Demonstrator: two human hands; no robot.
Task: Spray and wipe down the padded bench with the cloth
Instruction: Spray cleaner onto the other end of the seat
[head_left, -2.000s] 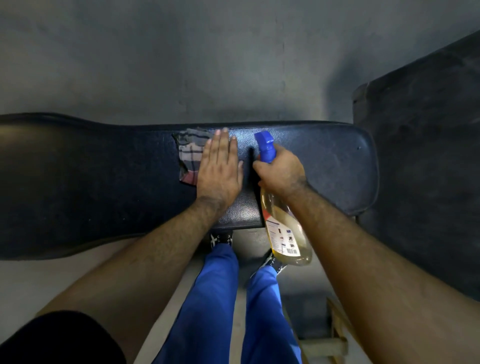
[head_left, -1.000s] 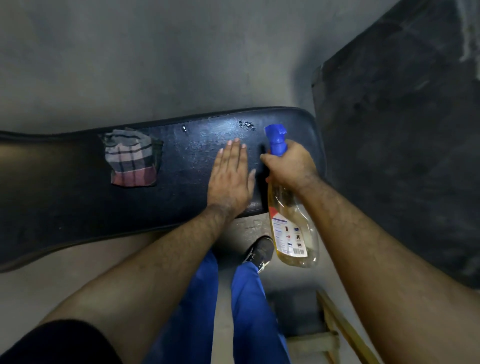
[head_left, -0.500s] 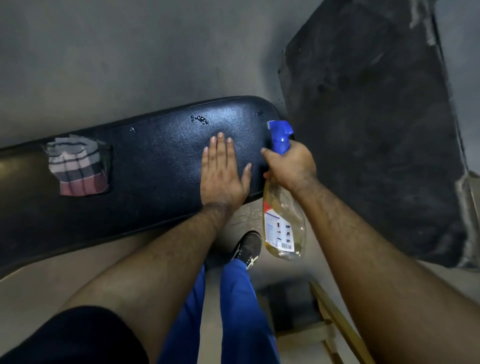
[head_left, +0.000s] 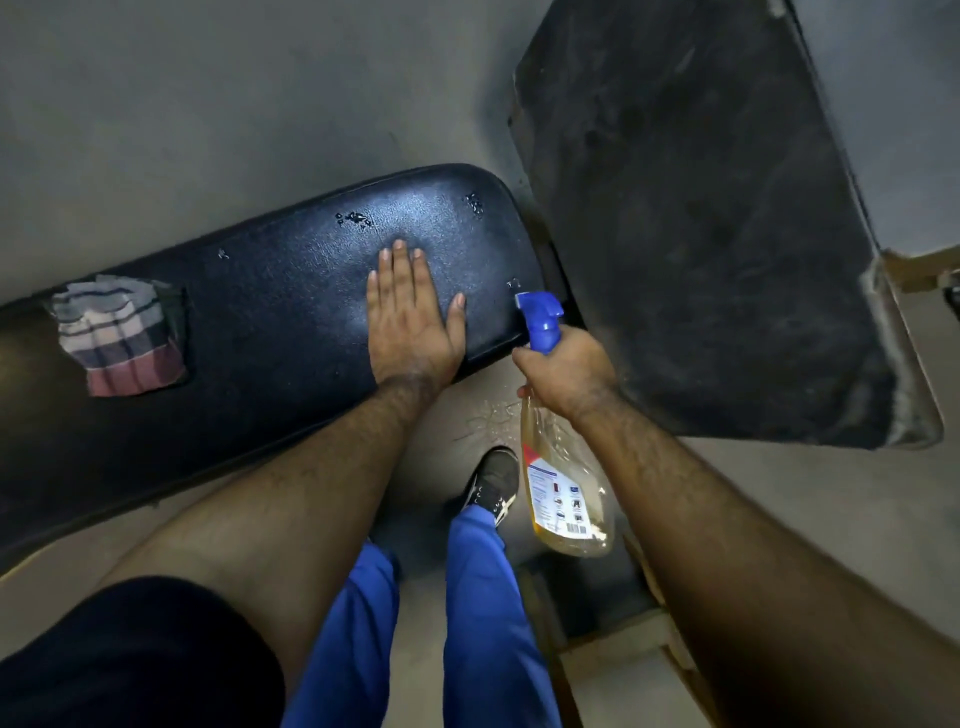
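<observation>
While the left hand (head_left: 413, 317) lies palm down on the black padded worktop (head_left: 280, 322), its fingers (head_left: 397, 270) stretched out flat and close together with the thumb spread aside, the right hand (head_left: 566, 371) stays clamped around the neck of a clear plastic spray bottle of amber liquid (head_left: 563, 493) with a blue trigger head (head_left: 540, 317). The bottle hangs off the worktop's near edge, its nozzle pointing at the rounded right end. Half a second ago the nozzle stood beside the left thumb; now the right hand has drawn away to the right and a clear gap separates the two hands. Small beads of liquid (head_left: 356, 218) glint on the far side of the padding, and a further cluster now shows near the right end. A crumpled striped cloth in grey, white and red (head_left: 119, 340) lies untouched at the worktop's left, well apart from both hands. Below, blue trousers (head_left: 478, 597) and a dark shoe (head_left: 496, 480) stand on the grey floor (head_left: 208, 93), beside a large black mat (head_left: 691, 218).
</observation>
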